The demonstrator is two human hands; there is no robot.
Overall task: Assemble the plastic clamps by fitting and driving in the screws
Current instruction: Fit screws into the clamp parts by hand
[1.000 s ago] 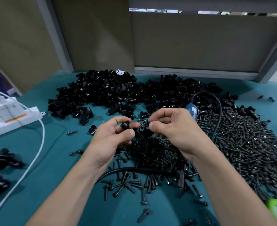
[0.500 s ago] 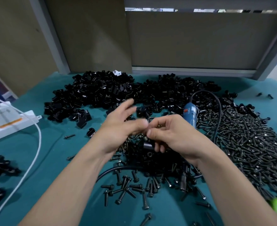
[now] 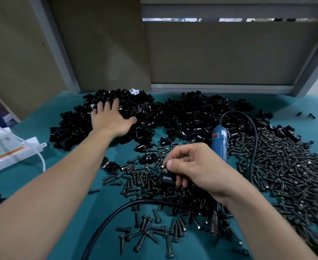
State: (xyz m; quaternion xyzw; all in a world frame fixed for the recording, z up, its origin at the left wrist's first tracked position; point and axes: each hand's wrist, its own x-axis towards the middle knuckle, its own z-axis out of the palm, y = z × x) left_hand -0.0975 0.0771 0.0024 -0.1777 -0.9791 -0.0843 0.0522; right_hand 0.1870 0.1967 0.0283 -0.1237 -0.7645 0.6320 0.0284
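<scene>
The right hand [image 3: 188, 166] is closed in a pinch on one black plastic clamp [image 3: 168, 180]. The thumb and forefinger are curled over its upper part and the remaining fingers are curled against its right side. The clamp is held low over the centre of the green cloth [image 3: 47, 113], directly above the loose screws [image 3: 145, 228]. Its rounded body projects down and to the left from the fingers. Its long axis cannot be determined, because the fingers cover most of it. A small bright spot shows at the thumb tip, but whether it is a screw head cannot be determined. The left hand [image 3: 110, 119] is extended to the far left with fingers straight and spread. It lies palm down on the clamp pile [image 3: 173, 113] and grips nothing. The loose screws lie flat, with their long axes pointing in all directions. The same applies to the larger screw heap [image 3: 285, 175] on the right. A blue screwdriver [image 3: 219, 141] lies between the clamp pile and the screw heap, just beyond the right hand. Its long axis runs from far to near. A black cable [image 3: 256, 141] loops from its far end over the screw heap. A white power strip [image 3: 13, 152] with a white cable [image 3: 42, 160] lies at the left edge.
</scene>
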